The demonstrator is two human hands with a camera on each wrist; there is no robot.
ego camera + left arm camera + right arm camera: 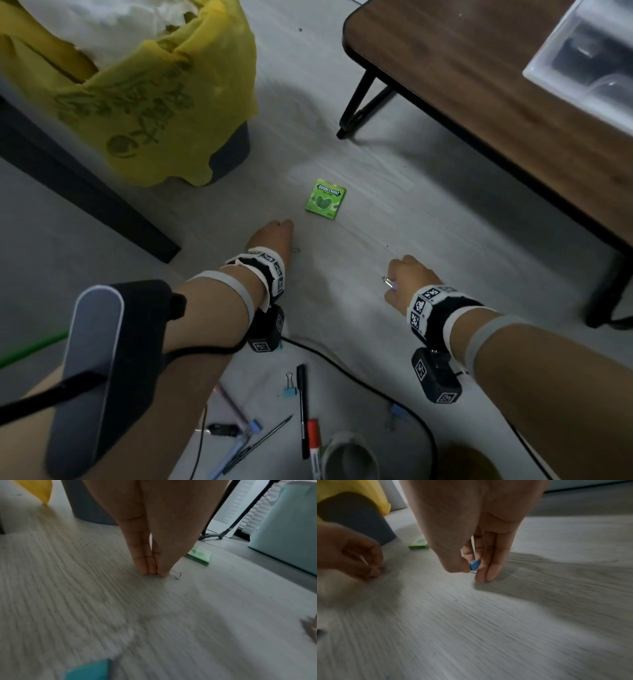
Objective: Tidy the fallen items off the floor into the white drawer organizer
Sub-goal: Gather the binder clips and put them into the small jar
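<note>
My left hand (pixel 274 234) reaches down to the floor, fingertips (pixel 145 570) and thumb pinched together on a small binder clip (pixel 176 573); only its silver wire handle shows. My right hand (pixel 406 275) hovers low over the floor to the right and pinches a blue binder clip (pixel 474 564) between thumb and forefinger. A green Doublemint gum pack (pixel 325 199) lies flat on the floor just beyond my left hand. The white drawer organizer (pixel 561 80) stands on the brown table (pixel 462 85) at the top right.
A bin with a yellow bag (pixel 154 102) stands at the far left. Near my knees lie another blue binder clip (pixel 289 385), a black pen (pixel 301 407), a red marker (pixel 313 442), a tape roll (pixel 349 455), more pens and a black cable (pixel 359 377).
</note>
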